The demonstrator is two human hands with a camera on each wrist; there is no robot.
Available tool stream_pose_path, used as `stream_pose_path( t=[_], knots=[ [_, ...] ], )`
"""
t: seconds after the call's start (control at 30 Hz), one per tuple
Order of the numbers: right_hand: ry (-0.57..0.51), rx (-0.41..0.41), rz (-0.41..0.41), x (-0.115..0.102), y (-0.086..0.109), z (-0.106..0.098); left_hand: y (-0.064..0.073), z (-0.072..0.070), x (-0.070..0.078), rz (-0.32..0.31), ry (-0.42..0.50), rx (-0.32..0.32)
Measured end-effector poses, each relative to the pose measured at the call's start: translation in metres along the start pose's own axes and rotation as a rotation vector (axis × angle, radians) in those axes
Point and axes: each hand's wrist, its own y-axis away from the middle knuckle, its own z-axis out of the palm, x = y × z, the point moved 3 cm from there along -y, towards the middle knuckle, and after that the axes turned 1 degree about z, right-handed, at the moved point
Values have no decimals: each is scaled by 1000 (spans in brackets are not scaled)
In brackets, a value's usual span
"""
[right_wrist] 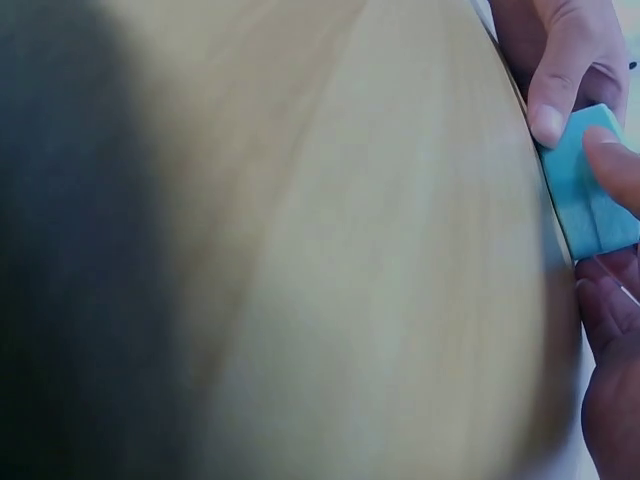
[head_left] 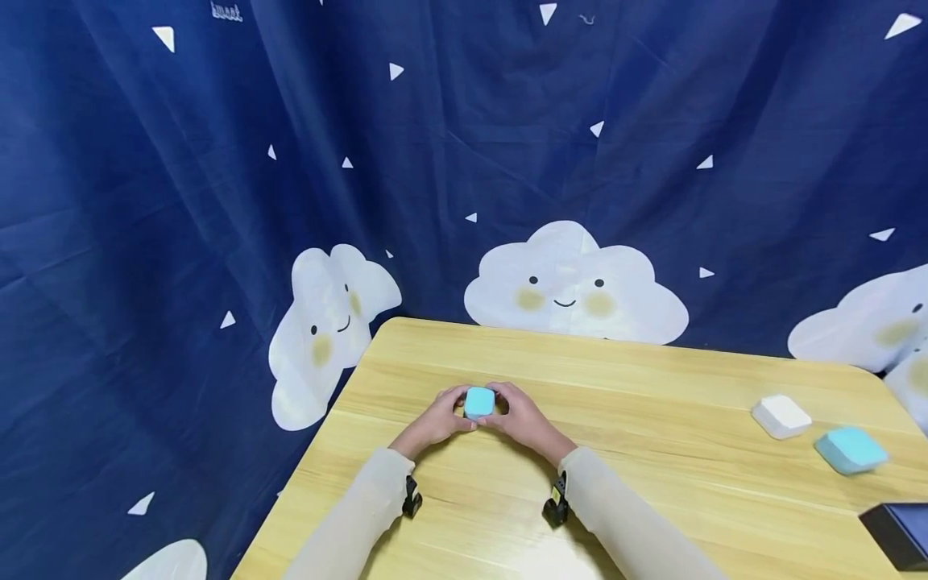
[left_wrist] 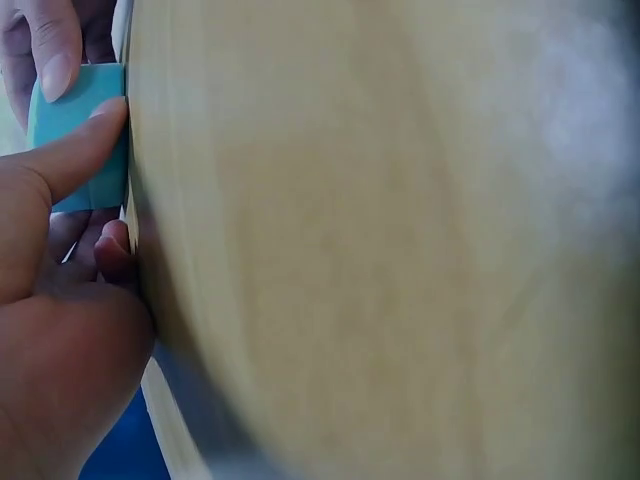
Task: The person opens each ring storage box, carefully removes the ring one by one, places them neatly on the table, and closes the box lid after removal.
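Note:
A small light blue block (head_left: pixel 480 402) with rounded corners rests on the wooden table between both hands. From its left side my left hand (head_left: pixel 438 420) grips it, thumb in front and fingers curled behind. My right hand (head_left: pixel 528 419) holds the opposite side in the same way. The left wrist view shows the left thumb (left_wrist: pixel 85 150) lying across the front face of the block, with the other hand's thumb near its upper edge. In the right wrist view both thumbs press that face, where a vertical seam or edge shows; the block's underside is at the tabletop.
On the right side of the wooden table (head_left: pixel 652 475) lie a white block (head_left: pixel 781 416) and another light blue block (head_left: pixel 851 449). A dark box (head_left: pixel 895 536) is cut off at the lower right edge. Behind the table hangs a dark blue curtain (head_left: pixel 507 121) with clouds.

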Motion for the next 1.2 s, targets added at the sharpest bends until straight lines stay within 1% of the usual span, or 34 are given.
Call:
stream_pose_path(
  t=[0.13,0.2,0.33,0.43,0.57,0.77,0.97,1.2],
  knots=[
    [-2,-5,-4,1,0,-1,-3,2,-4,-13,-6,6],
    [-13,-1,7,2,1,-2,-4,2,-5,-16,-10,6],
    [-46,15,15,3,1,-3,-4,2,-2,-19,-3,6],
    [-43,18,13,5,0,-3,-3,3,1,-17,-8,6],
    [-42,10,15,7,-1,-4,-1,4,1,-17,-12,11],
    [-78,1,29,9,-3,-4,0,6,1,-15,11,22],
    [-112,-13,67,8,-6,-5,0,5,0,-14,17,22],
    [-137,-39,104,5,-9,-11,0,4,-1,8,18,24]
  ],
)
